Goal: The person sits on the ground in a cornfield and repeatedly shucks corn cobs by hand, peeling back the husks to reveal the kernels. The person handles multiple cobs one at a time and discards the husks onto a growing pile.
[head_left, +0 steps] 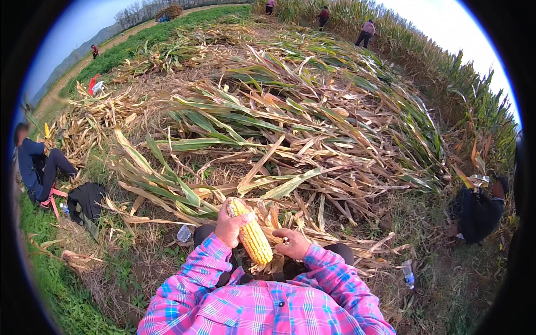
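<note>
My left hand is wrapped round a husked ear of corn, its yellow kernels bare and the ear tilted with one end down toward my lap. Just to the right of the ear, my right hand has its fingers curled inward. Whether dry husk or something else lies in those fingers I cannot make out. Pale dry husks lie beyond my hands, and more scraps sit below the ear between my knees.
Cut corn stalks cover the ground ahead. A seated person holds an ear at the left, beside a black bag. A plastic bottle lies at my right, and a clear container at my left. Standing corn borders the right.
</note>
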`<state>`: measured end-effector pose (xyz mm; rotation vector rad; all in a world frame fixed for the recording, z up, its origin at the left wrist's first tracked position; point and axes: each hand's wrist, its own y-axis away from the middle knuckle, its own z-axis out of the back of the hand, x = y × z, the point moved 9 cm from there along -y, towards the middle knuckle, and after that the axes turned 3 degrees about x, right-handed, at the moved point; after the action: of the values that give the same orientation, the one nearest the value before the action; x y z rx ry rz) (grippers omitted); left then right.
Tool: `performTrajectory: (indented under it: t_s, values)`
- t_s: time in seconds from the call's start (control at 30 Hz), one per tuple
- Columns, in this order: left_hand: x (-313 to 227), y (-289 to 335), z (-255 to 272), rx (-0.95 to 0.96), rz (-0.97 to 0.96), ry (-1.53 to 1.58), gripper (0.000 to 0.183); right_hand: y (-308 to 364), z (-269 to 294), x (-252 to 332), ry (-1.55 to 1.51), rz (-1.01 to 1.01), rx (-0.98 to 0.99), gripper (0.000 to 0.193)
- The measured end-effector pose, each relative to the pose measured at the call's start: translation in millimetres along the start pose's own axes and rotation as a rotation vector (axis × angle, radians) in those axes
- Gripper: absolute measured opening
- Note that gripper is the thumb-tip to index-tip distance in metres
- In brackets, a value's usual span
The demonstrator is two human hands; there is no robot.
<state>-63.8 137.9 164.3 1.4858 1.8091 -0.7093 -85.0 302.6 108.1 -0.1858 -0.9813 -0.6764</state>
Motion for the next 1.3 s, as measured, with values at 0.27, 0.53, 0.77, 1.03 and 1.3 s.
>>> performTrajectory:
  t_s: [0.27,0.53,0.77,1.03,1.3]
  values:
    - [27,10,-5,0.016,-0.046,0.018,0.037,-14,-21,59,-0.719,0.100,0.030,0.056]
    - [60,30,31,-0.028,0.083,-1.009,0.020,-11,-35,4,-1.145,-0.149,-0.089,0.044]
    - [78,2,94,-0.165,0.013,-0.861,0.020,5,-91,-81,-1.055,-0.543,0.016,0.034]
    - [132,-12,119,-0.216,0.415,-0.629,0.008,37,-135,-139,-0.896,-0.850,0.202,0.045]
    - [148,-17,115,-0.201,0.552,-0.504,0.003,-74,323,36,-1.605,0.667,-0.488,0.065]
